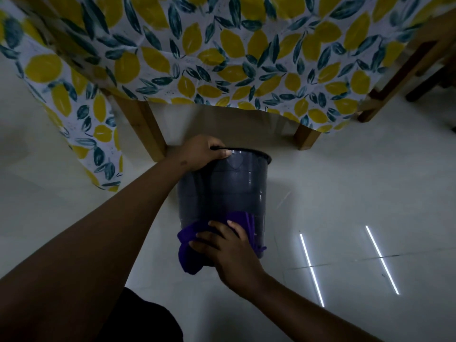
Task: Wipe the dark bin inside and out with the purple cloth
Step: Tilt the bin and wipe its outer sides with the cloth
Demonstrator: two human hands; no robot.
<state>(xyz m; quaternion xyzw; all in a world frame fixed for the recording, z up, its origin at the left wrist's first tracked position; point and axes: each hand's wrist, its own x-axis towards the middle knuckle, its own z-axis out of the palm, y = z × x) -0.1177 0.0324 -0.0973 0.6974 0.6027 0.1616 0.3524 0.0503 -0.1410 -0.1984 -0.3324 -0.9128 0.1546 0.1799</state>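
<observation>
The dark bin (229, 188) is held tilted above the floor, with its rim pointing away from me toward the table. My left hand (197, 154) grips the bin's rim, fingers curled over the edge. My right hand (227, 245) presses the purple cloth (195, 245) against the bin's outer wall near its base, fingers spread over the cloth. Part of the cloth hangs below the bin. The inside of the bin is hidden.
A table draped in a lemon-print cloth (222, 58) stands just beyond the bin, with wooden legs (145, 129) at left and right. Another wooden frame (404, 70) is at far right. Pale tiled floor (345, 206) lies around and below the bin.
</observation>
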